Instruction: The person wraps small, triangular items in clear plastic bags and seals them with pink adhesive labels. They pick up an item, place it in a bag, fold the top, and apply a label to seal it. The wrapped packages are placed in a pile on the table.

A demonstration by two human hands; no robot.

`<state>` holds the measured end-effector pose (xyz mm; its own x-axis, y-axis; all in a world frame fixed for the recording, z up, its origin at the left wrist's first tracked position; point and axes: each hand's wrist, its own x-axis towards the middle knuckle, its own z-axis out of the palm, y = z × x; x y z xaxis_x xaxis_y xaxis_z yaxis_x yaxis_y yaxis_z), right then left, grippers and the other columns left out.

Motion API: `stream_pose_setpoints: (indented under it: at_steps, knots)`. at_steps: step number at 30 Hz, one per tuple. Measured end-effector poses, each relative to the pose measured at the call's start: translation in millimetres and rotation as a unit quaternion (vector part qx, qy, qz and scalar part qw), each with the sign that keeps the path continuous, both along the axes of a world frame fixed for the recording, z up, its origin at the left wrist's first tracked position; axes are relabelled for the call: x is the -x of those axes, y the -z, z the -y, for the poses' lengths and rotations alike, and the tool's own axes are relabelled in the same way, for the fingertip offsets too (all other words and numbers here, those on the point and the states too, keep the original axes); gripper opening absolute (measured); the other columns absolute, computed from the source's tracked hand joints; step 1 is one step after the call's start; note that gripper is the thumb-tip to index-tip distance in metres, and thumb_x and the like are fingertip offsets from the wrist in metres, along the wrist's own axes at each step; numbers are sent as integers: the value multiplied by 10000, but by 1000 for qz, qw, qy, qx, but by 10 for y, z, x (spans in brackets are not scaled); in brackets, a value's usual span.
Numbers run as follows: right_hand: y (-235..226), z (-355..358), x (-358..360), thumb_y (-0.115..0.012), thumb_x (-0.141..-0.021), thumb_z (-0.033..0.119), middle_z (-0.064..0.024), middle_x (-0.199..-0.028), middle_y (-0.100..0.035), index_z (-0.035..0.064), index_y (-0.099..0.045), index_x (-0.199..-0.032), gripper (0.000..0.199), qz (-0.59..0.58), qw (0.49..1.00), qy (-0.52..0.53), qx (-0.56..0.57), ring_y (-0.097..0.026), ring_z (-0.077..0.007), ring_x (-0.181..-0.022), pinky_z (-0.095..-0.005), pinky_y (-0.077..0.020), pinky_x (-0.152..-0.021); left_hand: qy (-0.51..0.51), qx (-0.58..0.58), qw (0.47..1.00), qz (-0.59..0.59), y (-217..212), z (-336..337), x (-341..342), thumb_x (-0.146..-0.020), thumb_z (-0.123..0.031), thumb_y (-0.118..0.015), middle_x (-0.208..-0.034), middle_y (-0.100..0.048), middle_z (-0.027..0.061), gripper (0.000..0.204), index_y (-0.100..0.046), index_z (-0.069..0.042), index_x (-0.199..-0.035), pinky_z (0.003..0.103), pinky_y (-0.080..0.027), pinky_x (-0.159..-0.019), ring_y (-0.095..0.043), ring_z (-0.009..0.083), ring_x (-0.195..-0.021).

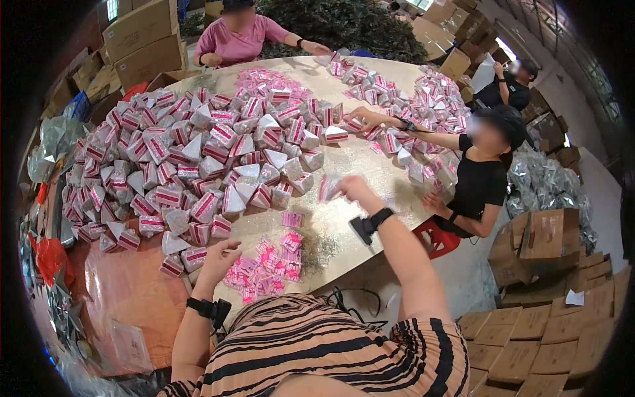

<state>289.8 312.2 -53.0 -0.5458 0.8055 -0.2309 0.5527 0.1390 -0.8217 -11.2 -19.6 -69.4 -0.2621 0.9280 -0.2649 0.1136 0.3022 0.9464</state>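
Observation:
My right hand (357,190) reaches out over the middle of the table, its fingers closed on a small clear wrapped wedge-shaped pack (327,188) with a pink stripe. Nearer my body, my left hand (219,259) hovers beside a loose pile of pink printed cards (261,271), holding nothing that I can see, fingers apart. One single pink card (292,220) lies just beyond that pile. A large heap of similar wedge packs (192,162), white and pink in clear wrap, covers the left side of the table.
A person in black (486,172) reaches across from the right; a person in pink (241,33) works at the far edge. Another heap of packs (440,92) lies at the far right. Cardboard boxes (542,331) stand right of the pale table (344,162). A reddish-brown board (129,284) is at left.

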Motion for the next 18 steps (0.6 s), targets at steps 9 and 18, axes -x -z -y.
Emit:
stream_pose_setpoints:
  at_steps: [9,18]
  knots:
    - [168,56,6,-630,-567,-6,-97,-702,-626,119,-702,-822,292,96,897,-243,-357,-617,-229,-644,-345,-506,-589,-11,-1,998,-61,75,135,67,-799,-167,-676,-988,-627,96,343,-619,0,-1094,274,-486,-701,-594,143,-774]
    - [-1943,-1401,-965,-669,-793,241,-190,-903,-615,-61,-587,-1003,377,-39,828,279,-485,-589,-284,-841,-374,-468,-728,-4,9,996,-88,49,155,-35,-816,-189,-652,-964,-657,111,339,-619,20,-1081,291,-496,-705,-610,156,-808]
